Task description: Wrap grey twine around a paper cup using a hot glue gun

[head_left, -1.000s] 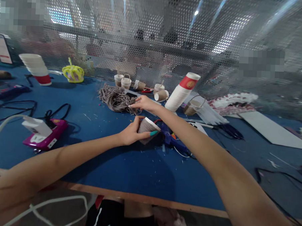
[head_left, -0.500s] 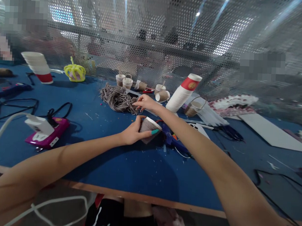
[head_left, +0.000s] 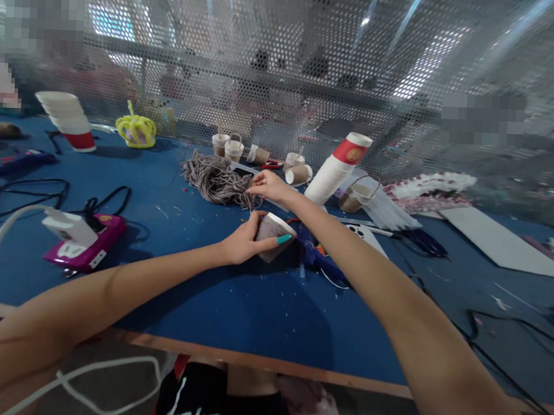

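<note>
The left hand (head_left: 241,241) is curled around the side of a paper cup wrapped in grey yarn (head_left: 267,236), with the thumb pressed along it below the white rim. This cup is tilted, near the middle of the blue table (head_left: 171,307). The right hand (head_left: 271,187) has its fingers bent and close together, at the right edge of a loose heap of grey yarn (head_left: 214,179); whether they pinch a strand, I cannot tell.

Space around the cup is rather crowded. Just to its right lies a blue tool (head_left: 334,268), and the right forearm passes above it – so a part of this tool is hidden, and also a part of a white card with black spots (head_left: 370,241). Behind the forearm leans a tall stack of white cups (head_left: 328,179), the end one red, and beside it stands a brown cup with a handle (head_left: 350,201).

Behind the heap are several small wrapped cups (head_left: 234,152), some upright, some lying. At left there are a purple power strip (head_left: 84,257) with cables, a yellow basket (head_left: 137,134) and a shorter cup stack (head_left: 69,122) – all well apart from the hands.
</note>
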The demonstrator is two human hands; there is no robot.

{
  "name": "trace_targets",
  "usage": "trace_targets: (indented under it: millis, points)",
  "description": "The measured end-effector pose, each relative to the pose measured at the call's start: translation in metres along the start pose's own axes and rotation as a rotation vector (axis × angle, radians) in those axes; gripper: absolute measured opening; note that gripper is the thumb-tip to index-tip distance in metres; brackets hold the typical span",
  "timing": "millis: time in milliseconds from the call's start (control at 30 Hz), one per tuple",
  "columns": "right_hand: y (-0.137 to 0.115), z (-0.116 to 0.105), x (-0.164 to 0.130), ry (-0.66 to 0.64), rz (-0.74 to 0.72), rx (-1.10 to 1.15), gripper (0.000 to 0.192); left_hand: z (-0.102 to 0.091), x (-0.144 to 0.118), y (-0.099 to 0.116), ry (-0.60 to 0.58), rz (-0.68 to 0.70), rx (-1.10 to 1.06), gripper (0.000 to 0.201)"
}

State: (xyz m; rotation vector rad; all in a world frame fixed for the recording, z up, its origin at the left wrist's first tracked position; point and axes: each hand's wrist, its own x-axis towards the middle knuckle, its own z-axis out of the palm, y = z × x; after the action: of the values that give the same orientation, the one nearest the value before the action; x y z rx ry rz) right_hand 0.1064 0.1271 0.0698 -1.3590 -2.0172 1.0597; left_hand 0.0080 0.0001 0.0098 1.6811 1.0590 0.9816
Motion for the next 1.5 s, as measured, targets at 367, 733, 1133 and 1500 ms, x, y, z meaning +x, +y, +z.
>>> trace_targets:
  millis: [367,733,1133,1500]
  points:
    - [-0.001,-0.001,0.002,-0.013,-0.014,-0.054,0.034,-0.001,0.001,0.0,-0.021,-0.013,0.038,0.072]
    - [0.008,-0.008,0.011,0.013,-0.098,-0.098,0.018,0.0,0.002,-0.003,-0.005,0.002,0.047,0.067]
    - [0.005,-0.009,0.002,-0.045,-0.108,-0.157,0.027,0.0,0.002,-0.005,0.011,0.023,0.048,0.07]
    - [-0.005,-0.027,0.0,0.094,-0.164,-0.208,0.011,0.001,0.002,-0.004,0.001,0.011,0.034,0.067]
